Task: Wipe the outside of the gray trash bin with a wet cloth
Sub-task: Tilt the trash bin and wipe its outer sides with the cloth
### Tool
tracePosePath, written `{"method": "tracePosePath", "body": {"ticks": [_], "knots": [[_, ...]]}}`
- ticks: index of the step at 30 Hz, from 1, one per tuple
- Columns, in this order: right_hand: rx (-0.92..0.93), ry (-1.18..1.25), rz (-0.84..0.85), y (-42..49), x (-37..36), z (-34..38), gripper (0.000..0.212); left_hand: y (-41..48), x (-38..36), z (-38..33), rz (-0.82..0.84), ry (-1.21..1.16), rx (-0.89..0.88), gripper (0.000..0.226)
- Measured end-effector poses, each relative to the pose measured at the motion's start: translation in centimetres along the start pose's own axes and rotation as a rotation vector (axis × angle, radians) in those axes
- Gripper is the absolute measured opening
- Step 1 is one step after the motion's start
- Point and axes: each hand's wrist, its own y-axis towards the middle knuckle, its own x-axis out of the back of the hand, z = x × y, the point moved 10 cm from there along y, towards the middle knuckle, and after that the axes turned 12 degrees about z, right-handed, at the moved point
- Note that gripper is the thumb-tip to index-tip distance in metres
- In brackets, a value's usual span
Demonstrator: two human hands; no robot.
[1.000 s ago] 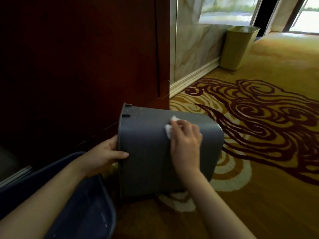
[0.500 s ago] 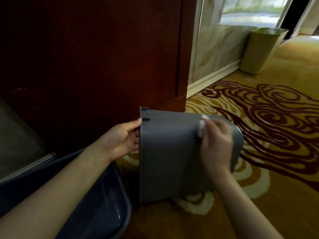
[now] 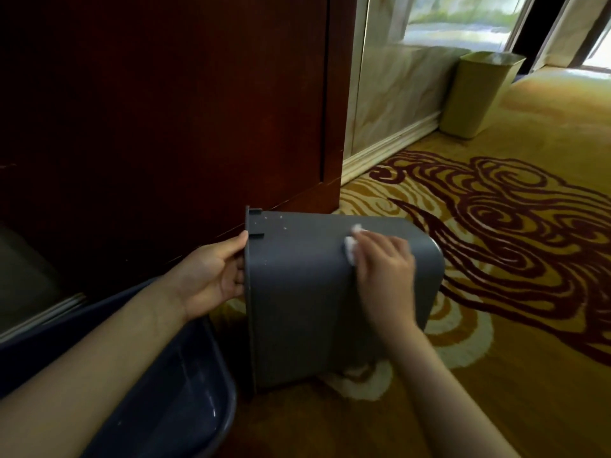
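**Gray bin on its side, cloth pressed to its upper wall**

Here the gray trash bin [image 3: 297, 292] lies tipped on its side on the patterned carpet [image 3: 512, 325], its open mouth turned to your left and its closed base toward the right. It sits just in front of the dark wooden panel [image 3: 165, 110], with one long wall facing up at you.

Your left hand [image 3: 216, 276] grips the rim at the mouth: the thumb lies along the outer edge, and the fingers curl around the lip into the opening, so their tips are hidden. The hand is closed around that rim and steadies the bin.

Your right hand [image 3: 383, 259] lies palm down on the upper wall, near the far edge and toward the base end. Its fingers are bunched over a small white cloth [image 3: 350, 249], pressing it flat to the plastic; only a crumpled bit of the cloth shows past the fingertips. The hand is slightly blurred.

A few pale specks dot the bin's far wall close to the rim.

Under your left forearm, a dark blue tub [image 3: 185, 408] sits on the floor, touching or just beside the bin's mouth. Farther off, a beige waste bin [image 3: 476, 94] stands upright against the marble wall [image 3: 396, 104], well apart from the gray one.
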Motion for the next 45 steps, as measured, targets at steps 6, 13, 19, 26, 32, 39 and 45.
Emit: {"method": "tracePosePath", "body": {"ticks": [6,13,19,26,32,39,45], "knots": [[-0.243,0.021,-0.1,0.3,3.6,-7.9,0.024,-0.1,-0.3,-0.1,-0.049,-0.02,0.048,0.042],[0.305,0.115,-0.032,-3.1,-1.1,9.9,0.023,-0.3,-0.8,-0.4,-0.088,-0.2,0.074,0.036],[0.292,0.159,-0.009,-5.0,-3.9,9.4,0.032,-0.5,-1.0,-0.2,-0.061,-0.222,0.089,0.036],[-0.048,0.037,-0.183,-3.6,2.0,-5.0,0.024,-0.5,-0.9,-0.4,-0.091,-0.21,0.073,0.027],[-0.126,0.15,-0.195,-1.1,3.6,-2.6,0.024,-1.0,-0.5,-0.6,-0.136,-0.195,0.059,0.033],[0.39,0.335,0.375,0.6,-4.0,13.6,0.021,-1.1,-0.9,0.1,-0.106,-0.335,0.118,0.053],[0.458,0.342,0.471,-1.7,-4.2,13.5,0.027,-1.4,-1.1,0.9,-0.089,-0.349,0.149,0.054]]}}
